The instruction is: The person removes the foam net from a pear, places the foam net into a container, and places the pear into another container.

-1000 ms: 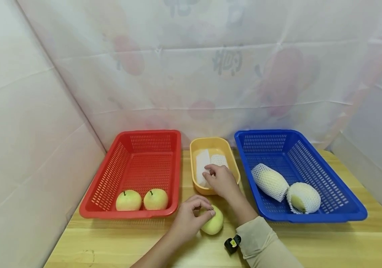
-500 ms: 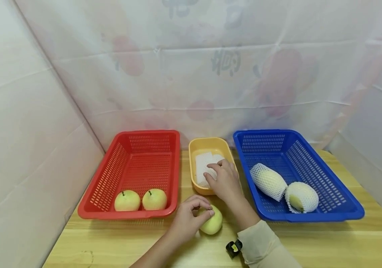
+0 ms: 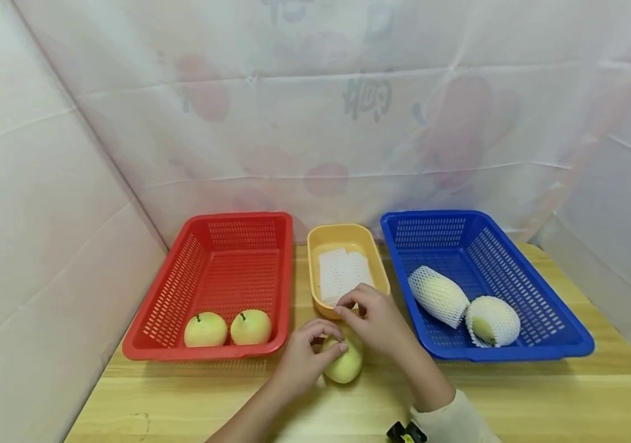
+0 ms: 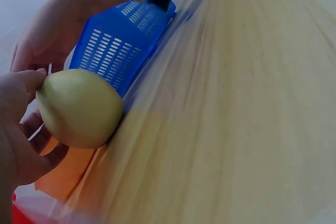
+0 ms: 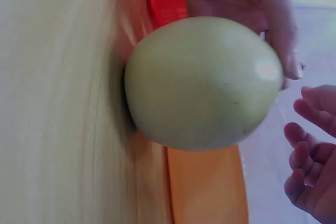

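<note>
A pale yellow pear (image 3: pixel 346 362) stands on the wooden table in front of the yellow tub. My left hand (image 3: pixel 305 358) holds it from the left near the stem, thumb and fingers curved round its upper part, as the left wrist view also shows on the pear (image 4: pixel 80 109). My right hand (image 3: pixel 377 320) hovers just behind and right of the pear, over the tub's front rim. Its fingers (image 5: pixel 307 156) are loosely bent and hold nothing in the right wrist view. White foam net sleeves (image 3: pixel 343 275) lie flat in the yellow tub (image 3: pixel 380 271).
On the left a red basket (image 3: pixel 240 267) holds two bare pears (image 3: pixel 251 327) at its front. The blue basket (image 3: pixel 426 231) on the right contains two fruits in foam nets (image 3: pixel 438 296). Fabric walls (image 3: pixel 315 123) enclose the table (image 3: pixel 182 406) at the back and sides.
My right hand has drawn back from over the foam nets in the tub toward the pear. My left hand has stayed on the pear. The foam nets now show more fully.
</note>
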A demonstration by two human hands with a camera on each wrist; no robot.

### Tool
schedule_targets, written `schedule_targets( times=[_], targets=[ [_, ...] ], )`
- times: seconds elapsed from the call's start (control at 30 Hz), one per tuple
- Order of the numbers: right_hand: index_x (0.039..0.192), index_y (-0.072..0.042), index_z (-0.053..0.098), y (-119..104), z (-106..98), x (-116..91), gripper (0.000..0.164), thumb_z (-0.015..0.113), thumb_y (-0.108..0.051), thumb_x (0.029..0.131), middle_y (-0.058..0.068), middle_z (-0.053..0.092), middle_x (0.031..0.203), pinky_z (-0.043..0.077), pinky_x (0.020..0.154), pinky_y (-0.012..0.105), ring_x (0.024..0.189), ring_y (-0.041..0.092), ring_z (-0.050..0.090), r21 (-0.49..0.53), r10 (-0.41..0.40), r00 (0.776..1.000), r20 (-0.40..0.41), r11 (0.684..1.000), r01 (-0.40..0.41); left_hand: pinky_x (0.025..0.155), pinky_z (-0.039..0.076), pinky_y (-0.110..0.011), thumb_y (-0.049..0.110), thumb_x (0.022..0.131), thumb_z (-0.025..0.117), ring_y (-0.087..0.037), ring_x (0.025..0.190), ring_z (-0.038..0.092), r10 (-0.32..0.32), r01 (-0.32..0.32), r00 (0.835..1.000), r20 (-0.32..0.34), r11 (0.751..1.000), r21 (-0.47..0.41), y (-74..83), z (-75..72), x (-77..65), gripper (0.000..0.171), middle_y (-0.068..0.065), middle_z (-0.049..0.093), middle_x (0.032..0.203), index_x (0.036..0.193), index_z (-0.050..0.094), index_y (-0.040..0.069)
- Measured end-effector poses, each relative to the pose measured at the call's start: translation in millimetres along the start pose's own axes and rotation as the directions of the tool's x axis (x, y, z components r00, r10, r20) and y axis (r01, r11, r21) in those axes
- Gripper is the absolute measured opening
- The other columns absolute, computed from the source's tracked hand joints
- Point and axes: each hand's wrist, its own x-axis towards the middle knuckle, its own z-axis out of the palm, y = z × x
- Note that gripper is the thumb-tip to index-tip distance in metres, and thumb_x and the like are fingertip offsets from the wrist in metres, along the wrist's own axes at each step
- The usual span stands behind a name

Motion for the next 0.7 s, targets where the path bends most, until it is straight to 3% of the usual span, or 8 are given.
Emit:
schedule_targets(
  times=[0.17,0.37,0.53,0.7],
  targets=[
    [0.086,-0.025,0.070,-1.3,-10.2,-9.2,0.004,0.073,-0.026,0.089,-0.016,0.060,0.081,0.047,0.059,0.021,0.068,0.002,0.050,0.065,-0.086,0.991,0.098,0.995,0.080,0.084,0.054,-0.030,0.025,0.087,0.076,-0.014,0.106,0.061,-0.015,0.015,1.000,0.018,1.000,-0.010,-2.2,-0.7,1.3,0.019,0.006,0.066,0.109,0.104,0.070,0.018],
    [0.091,-0.023,0.071,-1.1,-15.3,-14.7,0.008,0.077,-0.026,0.086,-0.014,0.063,0.084,0.053,0.063,0.025,0.074,0.007,0.058,0.179,-0.199,0.944,0.264,0.972,0.155,0.086,0.054,-0.029,0.030,0.088,0.075,-0.012,0.106,0.059,0.016,-0.017,0.998,0.057,1.000,0.018,-0.6,-3.7,1.2,0.018,0.007,0.065,0.111,0.104,0.069,0.023],
    [0.094,-0.019,0.073,-0.6,-15.6,-15.5,0.014,0.077,-0.014,0.081,-0.013,0.064,0.085,0.054,0.066,0.025,0.075,0.006,0.058,0.169,-0.173,0.932,0.318,0.978,0.124,0.088,0.052,-0.029,0.023,0.082,0.079,-0.013,0.107,0.057,0.017,-0.023,0.991,0.136,0.999,0.044,0.1,-5.8,0.0,0.032,0.008,0.061,0.116,0.111,0.065,0.024],
    [0.089,-0.020,0.074,1.9,-14.0,-15.7,0.011,0.077,-0.013,0.081,-0.016,0.061,0.082,0.052,0.064,0.024,0.073,0.006,0.058,0.124,-0.157,0.933,0.323,0.985,0.122,0.084,0.052,-0.025,0.030,0.075,0.085,-0.014,0.106,0.057,-0.042,0.023,0.983,0.179,0.994,0.104,-3.1,-5.2,-1.9,0.056,0.007,0.056,0.123,0.124,0.059,0.029]
  ],
)
